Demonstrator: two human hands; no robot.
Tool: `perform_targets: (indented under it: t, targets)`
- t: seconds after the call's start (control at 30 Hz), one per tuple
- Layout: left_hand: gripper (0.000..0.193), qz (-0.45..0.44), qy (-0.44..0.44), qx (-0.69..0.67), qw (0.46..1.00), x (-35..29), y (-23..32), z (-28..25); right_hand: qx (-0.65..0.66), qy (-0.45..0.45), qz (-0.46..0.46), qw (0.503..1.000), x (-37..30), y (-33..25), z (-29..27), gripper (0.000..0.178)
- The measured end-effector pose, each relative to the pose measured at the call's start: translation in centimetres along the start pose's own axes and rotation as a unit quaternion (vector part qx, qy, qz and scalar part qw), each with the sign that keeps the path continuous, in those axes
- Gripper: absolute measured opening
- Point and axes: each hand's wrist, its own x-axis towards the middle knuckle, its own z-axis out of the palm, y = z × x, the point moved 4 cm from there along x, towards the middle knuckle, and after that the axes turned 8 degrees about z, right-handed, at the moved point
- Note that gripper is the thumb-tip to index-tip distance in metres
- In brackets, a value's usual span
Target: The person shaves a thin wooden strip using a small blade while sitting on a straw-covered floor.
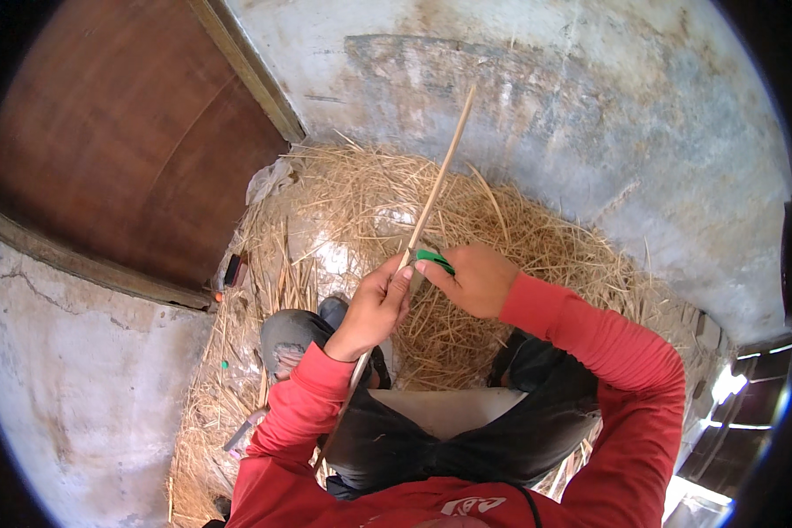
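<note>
A long, pale bamboo strip (445,167) runs slantwise from beside my left forearm up toward the wall. My left hand (377,305) is closed around its middle, thumb on top. Just to the right, my right hand (477,280) grips a small green-handled knife (435,260) against the strip, close to the left fingertips. The blade is mostly hidden by the fingers and too small to make out well. The strip's lower end passes beside my left sleeve and over my leg.
Pale shavings (519,220) are heaped across the floor between my legs and the stained wall (590,114). A brown door panel (123,132) stands at the left. Near it lie a dark red-black object (232,270) and a blade-like tool (245,429). A pale seat edge (449,410) shows between my thighs.
</note>
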Motion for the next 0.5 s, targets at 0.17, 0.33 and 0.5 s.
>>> perform_targets:
  t: [0.17,0.33,0.5]
  targets:
    - [0.033,-0.001,0.004,0.067,0.998,-0.4,-0.2,-0.5,0.006,0.031,-0.011,0.999,0.9,1.6,0.8,0.062]
    - [0.03,-0.006,-0.006,0.012,1.0,-0.8,-0.5,-0.8,-0.028,-0.002,0.018,0.999,0.9,0.6,1.2,0.063]
    - [0.03,-0.03,-0.002,-0.037,0.999,-1.8,-0.6,-0.9,-0.023,-0.008,-0.006,1.0,0.2,-0.9,2.1,0.066]
